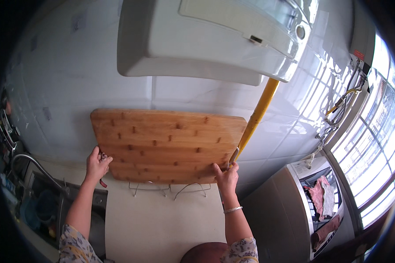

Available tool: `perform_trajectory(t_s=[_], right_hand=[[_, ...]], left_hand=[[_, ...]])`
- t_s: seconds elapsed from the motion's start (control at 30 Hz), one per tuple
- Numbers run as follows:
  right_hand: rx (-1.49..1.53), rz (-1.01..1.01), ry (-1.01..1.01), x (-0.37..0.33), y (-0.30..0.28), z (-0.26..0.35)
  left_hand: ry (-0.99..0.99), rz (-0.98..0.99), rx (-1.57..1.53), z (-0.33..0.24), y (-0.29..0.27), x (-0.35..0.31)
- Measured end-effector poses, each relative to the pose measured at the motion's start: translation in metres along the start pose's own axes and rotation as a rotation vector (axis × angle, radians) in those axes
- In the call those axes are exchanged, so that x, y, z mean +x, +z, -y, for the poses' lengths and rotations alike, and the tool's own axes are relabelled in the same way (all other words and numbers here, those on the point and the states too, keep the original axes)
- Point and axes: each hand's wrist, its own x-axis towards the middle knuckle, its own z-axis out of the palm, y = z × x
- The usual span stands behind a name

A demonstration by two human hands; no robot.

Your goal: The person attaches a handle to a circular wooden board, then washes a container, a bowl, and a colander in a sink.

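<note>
A wide bamboo cutting board [169, 147] stands on its long edge against the tiled wall, leaning back. My left hand [98, 165] is closed on its lower left side, with a small dark thing at the fingers that I cannot make out. At the lower right corner my right hand [226, 176] grips the board beside a thin metal loop [235, 154]. Under the board's bottom edge, bent wire legs of a rack [191, 189] show on the counter. A small reddish piece [103, 183] appears just below my left hand; its kind is unclear.
The pale counter [162, 223] stretches toward me, with a dark red round thing [205, 254] at its near edge. To the left is a sink [99, 198] with a curved faucet [39, 164]. Overhead hangs a white appliance [184, 52]; a yellow pipe [260, 111] descends from it. A washing machine [272, 206] stands right.
</note>
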Motion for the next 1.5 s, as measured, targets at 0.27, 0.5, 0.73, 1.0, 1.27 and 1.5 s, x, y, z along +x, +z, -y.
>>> perform_trajectory(t_s=[0.27,0.5,0.73,1.0,1.27,1.5], right_hand=[[0.01,0.255,0.177,-0.015,0.019,-0.056],[0.333,0.351,0.409,-0.041,0.047,-0.07],[0.342,0.247,0.426,-0.043,0.072,-0.07],[0.376,0.215,0.434,-0.057,0.085,-0.072],[0.345,0.223,0.474,-0.052,0.09,-0.069],[0.352,0.237,0.418,-0.052,0.082,-0.073]], left_hand=[[-0.028,0.026,-0.039,-0.007,0.002,-0.002],[-0.011,0.022,0.013,-0.009,0.004,-0.002],[-0.047,0.008,-0.144,0.01,-0.006,0.007],[-0.038,0.025,-0.076,-0.003,-0.006,0.012],[-0.074,0.103,0.021,-0.015,-0.012,0.008],[-0.078,0.106,-0.139,-0.004,-0.005,0.01]])
